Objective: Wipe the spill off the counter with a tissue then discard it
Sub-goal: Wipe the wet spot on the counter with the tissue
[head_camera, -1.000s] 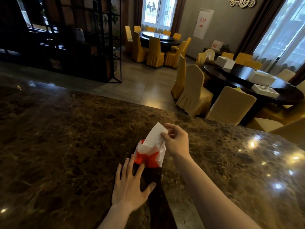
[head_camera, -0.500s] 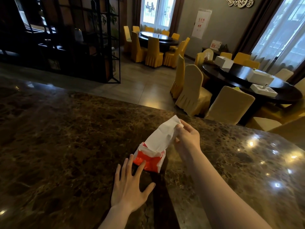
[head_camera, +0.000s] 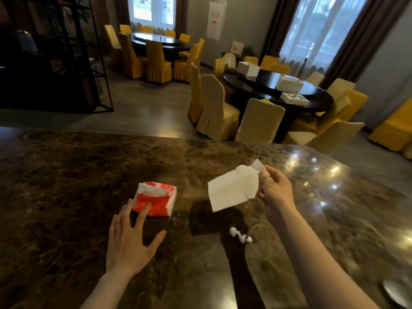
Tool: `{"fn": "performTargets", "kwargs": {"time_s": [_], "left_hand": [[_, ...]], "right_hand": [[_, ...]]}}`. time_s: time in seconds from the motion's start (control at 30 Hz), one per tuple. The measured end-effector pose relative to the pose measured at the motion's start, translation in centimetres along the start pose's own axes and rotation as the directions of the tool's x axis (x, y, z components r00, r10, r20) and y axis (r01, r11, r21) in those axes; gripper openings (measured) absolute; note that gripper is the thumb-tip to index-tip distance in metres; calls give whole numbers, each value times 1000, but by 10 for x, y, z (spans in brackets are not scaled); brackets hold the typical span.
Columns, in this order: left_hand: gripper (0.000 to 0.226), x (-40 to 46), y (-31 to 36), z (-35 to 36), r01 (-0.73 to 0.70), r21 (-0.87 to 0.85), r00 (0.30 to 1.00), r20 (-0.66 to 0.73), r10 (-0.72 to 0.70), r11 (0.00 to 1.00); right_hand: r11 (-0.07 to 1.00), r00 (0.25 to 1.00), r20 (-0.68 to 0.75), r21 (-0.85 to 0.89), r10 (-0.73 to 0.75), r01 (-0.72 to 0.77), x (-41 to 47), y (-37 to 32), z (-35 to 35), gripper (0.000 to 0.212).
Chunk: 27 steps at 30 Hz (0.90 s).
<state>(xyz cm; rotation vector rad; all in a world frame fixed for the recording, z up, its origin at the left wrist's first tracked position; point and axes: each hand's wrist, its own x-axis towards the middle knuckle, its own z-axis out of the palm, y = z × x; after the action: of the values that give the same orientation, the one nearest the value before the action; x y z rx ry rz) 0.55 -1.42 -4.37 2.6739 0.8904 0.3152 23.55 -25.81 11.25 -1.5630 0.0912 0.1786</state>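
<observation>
- The red and white soft tissue pack [head_camera: 156, 198] lies on the dark marble counter [head_camera: 66, 186], left of centre.
- The left hand [head_camera: 129, 244] rests flat on the counter just before the pack, fingertips touching its near edge.
- The right hand [head_camera: 275, 189] pinches the white paper tissue [head_camera: 233, 190] above the counter, right of the pack.
- The small white spill [head_camera: 240, 235] lies on the counter, nearer than the tissue and below it.

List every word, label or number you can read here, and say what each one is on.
None can be read.
Tissue pack: red and white print, blurred, no letters legible.
Wall banner: red marks, too small and blurred.
Small sign below the banner: red print, illegible.
White boxes on the round table: no text visible.
</observation>
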Motion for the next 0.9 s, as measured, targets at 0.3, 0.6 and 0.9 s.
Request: {"fn": "performTargets", "kwargs": {"time_s": [0.3, 0.6, 0.9], "left_hand": [[106, -19, 82, 14, -255, -14, 954, 158, 254, 967], [119, -24, 84, 26, -244, 127, 940, 274, 203, 961], [117, -24, 84, 31, -236, 151, 944, 269, 189, 960]], "right_hand": [[715, 864, 79, -527, -497, 459, -21, 31, -96, 18], [657, 800, 537, -506, -267, 559, -65, 114, -72, 48], [165, 743, 669, -730, -27, 664, -58, 145, -52, 51]]}}
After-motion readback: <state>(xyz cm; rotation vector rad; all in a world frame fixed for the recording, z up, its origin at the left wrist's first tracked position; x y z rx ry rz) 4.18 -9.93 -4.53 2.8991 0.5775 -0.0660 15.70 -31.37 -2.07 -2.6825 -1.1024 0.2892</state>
